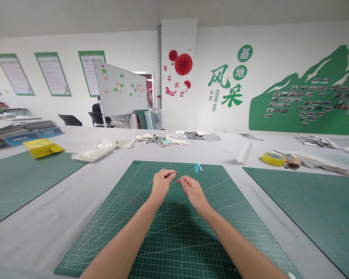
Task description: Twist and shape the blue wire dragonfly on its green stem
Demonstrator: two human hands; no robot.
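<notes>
A pale cloth-covered bench [55,217] spans the view. On it, at the middle, lies a green gridded cutting mat [168,240], squared to the person, probably so the hands have a firm, ruled surface beneath. A left mat [26,182] and a right mat [317,205] flank it, perhaps as separate places. Fabric scraps [177,138] gather along the far side, seemingly kept beyond the working area; a plastic packet [97,152] and a yellow box [42,148] sit far left. The left hand [161,188] and right hand [193,190] meet above the mat's far half, close but apart. Each grip is a narrow fingertip pinch, as suits something fine; I cannot tell what, if anything, either has hold of. Yellow tape [273,159] lies far right. Smallest, the light-blue ornament [197,166] shows by the middle mat's far edge, just beyond the right hand; whether it rests or hangs is unclear.
</notes>
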